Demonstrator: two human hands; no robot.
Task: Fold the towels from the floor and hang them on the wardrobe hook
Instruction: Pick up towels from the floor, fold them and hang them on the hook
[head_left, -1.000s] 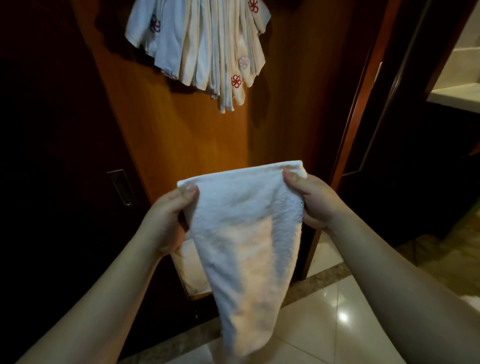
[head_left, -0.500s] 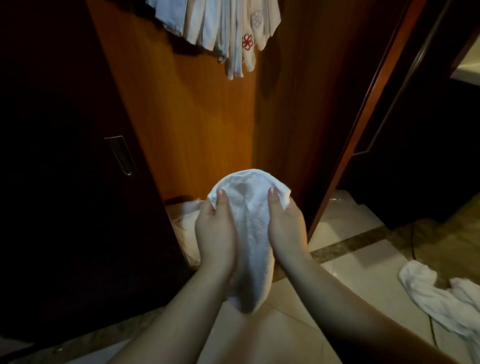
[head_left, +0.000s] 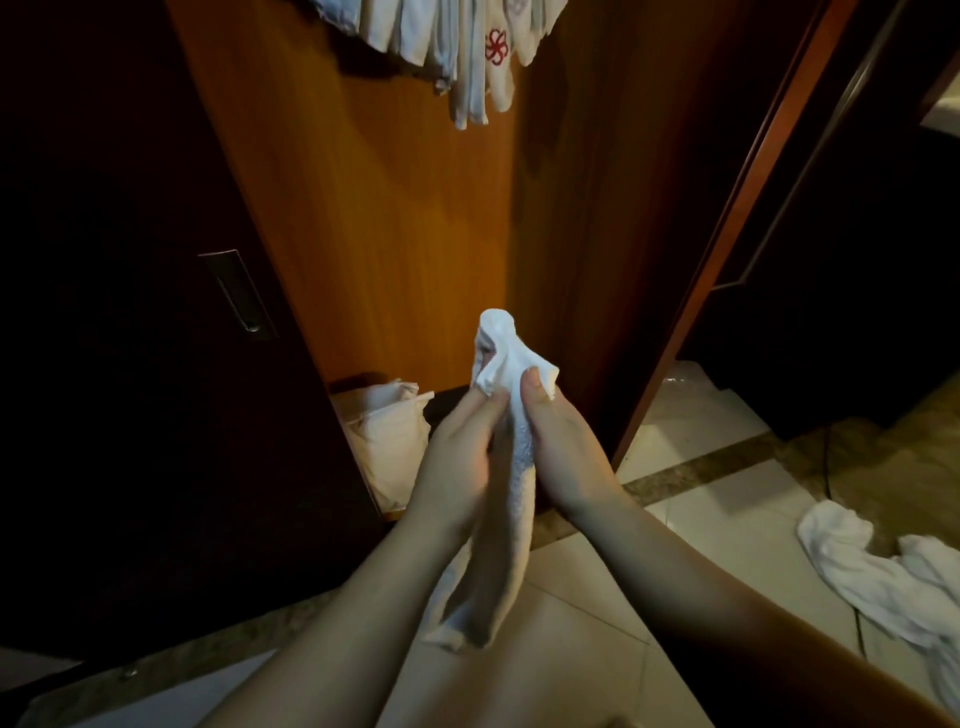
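A small white towel (head_left: 506, 499) hangs folded lengthwise between my two hands, in front of the orange wooden wardrobe panel (head_left: 395, 218). My left hand (head_left: 460, 457) pinches its top edge from the left and my right hand (head_left: 558, 447) pinches it from the right, the two hands almost touching. The towel's top bunches up above my fingers and its tail droops toward the floor. Several folded white towels with a red flower mark (head_left: 467, 47) hang at the top of the panel; the hook itself is out of sight.
More crumpled white towels (head_left: 883, 577) lie on the tiled floor at the right. A pale cloth bag (head_left: 389, 436) sits at the foot of the wardrobe. A dark door with a recessed handle (head_left: 239, 296) stands at the left, and a dark doorway at the right.
My hands have come together from a wide spread, folding the towel lengthwise into a narrow strip. The view has tilted down, so the floor towels show at the right.
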